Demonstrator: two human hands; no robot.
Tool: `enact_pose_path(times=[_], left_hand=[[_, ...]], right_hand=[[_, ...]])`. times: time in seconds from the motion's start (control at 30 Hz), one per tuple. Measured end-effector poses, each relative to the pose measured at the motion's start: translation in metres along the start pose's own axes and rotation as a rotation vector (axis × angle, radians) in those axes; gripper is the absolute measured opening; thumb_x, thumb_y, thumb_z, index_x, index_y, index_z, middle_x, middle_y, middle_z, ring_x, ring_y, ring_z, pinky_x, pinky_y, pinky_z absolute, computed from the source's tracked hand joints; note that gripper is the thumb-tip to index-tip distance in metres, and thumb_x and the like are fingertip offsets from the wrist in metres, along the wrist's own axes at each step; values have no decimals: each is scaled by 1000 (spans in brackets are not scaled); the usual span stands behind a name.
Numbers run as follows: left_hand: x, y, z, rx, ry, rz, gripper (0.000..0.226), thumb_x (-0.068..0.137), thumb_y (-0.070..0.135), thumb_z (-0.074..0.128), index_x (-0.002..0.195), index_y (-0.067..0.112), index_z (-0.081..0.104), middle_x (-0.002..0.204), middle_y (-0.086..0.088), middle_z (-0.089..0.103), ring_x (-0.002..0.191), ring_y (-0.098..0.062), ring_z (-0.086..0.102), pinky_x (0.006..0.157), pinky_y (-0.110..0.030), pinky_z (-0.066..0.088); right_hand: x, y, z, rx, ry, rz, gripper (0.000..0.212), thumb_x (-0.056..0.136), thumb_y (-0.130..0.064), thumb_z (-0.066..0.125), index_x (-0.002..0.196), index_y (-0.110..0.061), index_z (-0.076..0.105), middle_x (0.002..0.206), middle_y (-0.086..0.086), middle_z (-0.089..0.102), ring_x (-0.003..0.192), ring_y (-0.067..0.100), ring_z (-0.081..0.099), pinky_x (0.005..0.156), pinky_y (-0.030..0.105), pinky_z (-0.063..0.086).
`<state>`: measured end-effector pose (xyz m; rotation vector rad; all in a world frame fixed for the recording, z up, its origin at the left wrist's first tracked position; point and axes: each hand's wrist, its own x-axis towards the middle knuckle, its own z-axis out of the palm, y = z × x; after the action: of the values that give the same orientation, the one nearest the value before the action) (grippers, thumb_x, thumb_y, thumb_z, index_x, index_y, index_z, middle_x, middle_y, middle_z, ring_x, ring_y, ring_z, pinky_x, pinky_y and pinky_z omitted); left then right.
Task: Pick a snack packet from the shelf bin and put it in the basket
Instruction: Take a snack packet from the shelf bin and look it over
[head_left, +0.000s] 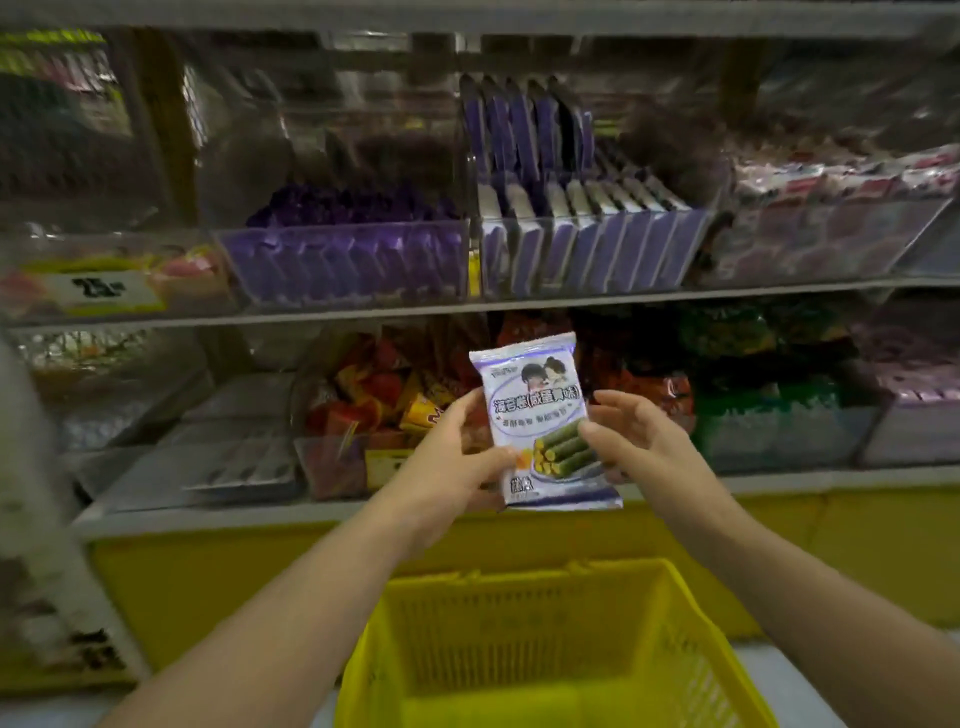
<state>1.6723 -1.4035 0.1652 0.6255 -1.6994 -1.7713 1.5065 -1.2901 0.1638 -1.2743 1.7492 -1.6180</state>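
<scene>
My left hand (457, 457) and right hand (641, 441) reached out over the yellow basket (519, 579), both gripping the packet (537, 415) by its sides, thumbs on its front, upright in the air. Behind it lay a bin (374, 410) of red and orange snacks; higher up, purple packets (576, 244).

Single head-worn wide-angle camera looking forward and slightly down, facing shelf (467, 304) bins at close range; yellow basket (540, 587) sitting below, near bottom edge; edges blurring.
</scene>
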Motion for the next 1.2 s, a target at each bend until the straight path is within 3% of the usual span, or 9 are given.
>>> enact_pose_path(times=[0.1, 0.23, 0.33, 0.43, 0.63, 0.87, 1.07, 1.2], left_hand=[[-1, -22, 3, 88, -106, -50, 65, 89, -1, 64, 138, 33, 38, 121, 4, 66, 98, -16, 71, 73, -42, 59], [3, -43, 14, 187, -191, -53, 58, 90, 3, 63, 138, 30, 43, 108, 17, 70, 95, -15, 72, 76, -38, 60], [9, -47, 18, 89, -67, -30, 35, 92, 17, 62, 124, 29, 56, 102, 16, 72, 91, -10, 72, 69, -28, 58], [13, -45, 19, -73, 26, -37, 15, 93, 26, 58, 100, 27, 71, 100, 5, 75, 89, -7, 71, 65, -24, 56], [10, -45, 16, -180, 87, -73, 14, 92, 20, 59, 98, 18, 71, 91, 1, 76, 77, -7, 71, 57, -21, 54], [4, -43, 14, -230, 97, -97, 13, 90, 18, 61, 84, 18, 72, 82, 1, 75, 70, -6, 68, 55, -22, 53], [4, -42, 11, -205, 114, -106, 11, 85, 26, 63, 89, 18, 69, 78, 3, 73, 70, -7, 67, 56, -23, 51], [5, -41, 9, -186, 124, -109, 32, 75, 40, 64, 93, 15, 71, 86, -5, 73, 78, -14, 64, 70, -32, 50]], right_hand=[[5, 17, 3, 183, -149, 146, 65, 61, -54, 74, 117, -26, 60, 114, 1, 71, 102, 20, 69, 87, 41, 55], [8, 34, 9, 234, -79, 142, 43, 69, -41, 72, 105, -19, 67, 100, 6, 76, 92, 25, 73, 82, 44, 57], [11, 41, 9, 272, -136, 159, 38, 74, -33, 69, 108, -18, 66, 101, 8, 75, 92, 27, 72, 79, 41, 57], [8, 48, 13, 287, -201, 190, 40, 76, -30, 69, 114, -19, 64, 105, 8, 74, 97, 27, 71, 85, 43, 56], [5, 49, 20, 359, -186, 229, 43, 74, -37, 69, 111, -16, 67, 105, 11, 74, 99, 29, 70, 86, 42, 56], [4, 40, 22, 518, -212, 299, 50, 79, -32, 62, 115, 2, 65, 108, 23, 71, 104, 36, 67, 91, 44, 55], [1, 37, 27, 456, -142, 298, 45, 86, -39, 54, 109, -3, 70, 108, 18, 72, 108, 35, 65, 100, 54, 46], [3, 37, 27, 334, -107, 281, 43, 100, -38, 42, 95, -11, 75, 101, 11, 75, 103, 28, 68, 96, 51, 50]])
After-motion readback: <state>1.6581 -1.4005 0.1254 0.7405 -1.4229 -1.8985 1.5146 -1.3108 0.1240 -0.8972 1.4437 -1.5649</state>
